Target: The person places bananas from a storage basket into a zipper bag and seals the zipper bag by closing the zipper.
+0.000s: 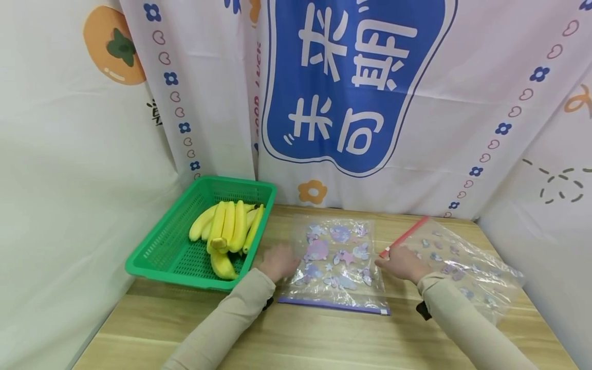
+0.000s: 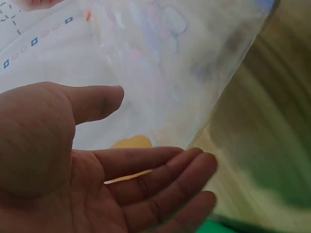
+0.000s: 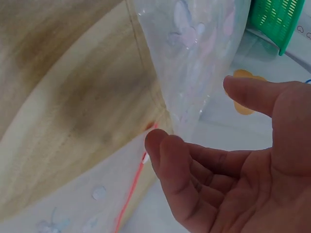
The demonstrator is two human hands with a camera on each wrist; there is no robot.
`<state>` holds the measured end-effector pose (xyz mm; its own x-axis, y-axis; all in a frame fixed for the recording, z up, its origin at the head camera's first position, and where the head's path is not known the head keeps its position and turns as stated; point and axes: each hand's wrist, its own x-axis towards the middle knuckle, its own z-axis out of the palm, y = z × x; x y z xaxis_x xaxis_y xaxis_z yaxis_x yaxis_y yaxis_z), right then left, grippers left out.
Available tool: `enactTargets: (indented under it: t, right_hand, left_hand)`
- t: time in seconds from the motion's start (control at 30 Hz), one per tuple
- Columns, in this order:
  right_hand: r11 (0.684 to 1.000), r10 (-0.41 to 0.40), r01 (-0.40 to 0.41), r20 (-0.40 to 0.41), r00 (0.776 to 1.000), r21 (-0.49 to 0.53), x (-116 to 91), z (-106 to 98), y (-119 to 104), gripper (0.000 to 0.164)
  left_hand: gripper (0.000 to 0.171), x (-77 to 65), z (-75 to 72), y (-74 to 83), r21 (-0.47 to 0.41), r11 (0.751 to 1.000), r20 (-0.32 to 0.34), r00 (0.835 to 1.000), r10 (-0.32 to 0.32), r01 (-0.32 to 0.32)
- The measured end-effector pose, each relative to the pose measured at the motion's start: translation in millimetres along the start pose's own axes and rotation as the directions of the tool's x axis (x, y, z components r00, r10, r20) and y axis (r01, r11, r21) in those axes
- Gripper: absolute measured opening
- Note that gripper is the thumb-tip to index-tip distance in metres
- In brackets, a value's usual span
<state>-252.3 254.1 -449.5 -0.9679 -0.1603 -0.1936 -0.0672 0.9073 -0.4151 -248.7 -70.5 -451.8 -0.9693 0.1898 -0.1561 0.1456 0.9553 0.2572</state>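
A clear zip bag with a purple zipper and pastel prints (image 1: pixel 339 252) lies flat on the wooden table, its zipper edge facing me. Beside its left edge is my left hand (image 1: pixel 280 263); in the left wrist view the thumb stands apart from loosely extended fingers, with nothing held. My right hand (image 1: pixel 401 264) is between this bag's right edge and a second clear bag with a red zipper (image 1: pixel 455 267). Seen in the right wrist view, the right hand (image 3: pixel 218 165) has loosely bent fingers near the red zipper (image 3: pixel 131 191), thumb apart, gripping nothing.
On the left a green plastic basket (image 1: pixel 157 252) holds several yellow bananas (image 1: pixel 228 226). A printed cloth (image 1: pixel 222 103) hangs behind the table (image 1: pixel 324 339), with white cloth on both sides. The red-zipper bag lies askew under my right forearm.
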Motion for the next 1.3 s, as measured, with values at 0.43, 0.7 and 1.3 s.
enactTargets:
  t: [0.43,0.7,1.3]
  right_hand:
    - [0.996,0.055,-0.060,0.067,0.996,0.073,3,18,2,0.046]
    - [0.992,0.047,-0.057,0.083,0.995,0.114,4,24,5,0.043]
    - [0.991,-0.060,0.057,0.016,0.998,0.117,9,28,6,0.018]
  left_hand:
    - [0.040,-4.3,14.9,7.7,0.019,0.995,0.011,0.995,-0.095,0.094]
    - [0.042,-3.8,17.4,7.0,-0.003,0.996,0.026,0.995,-0.094,0.094]
    - [0.038,-3.2,21.9,-1.4,-0.357,0.932,0.025,0.998,-0.065,0.070]
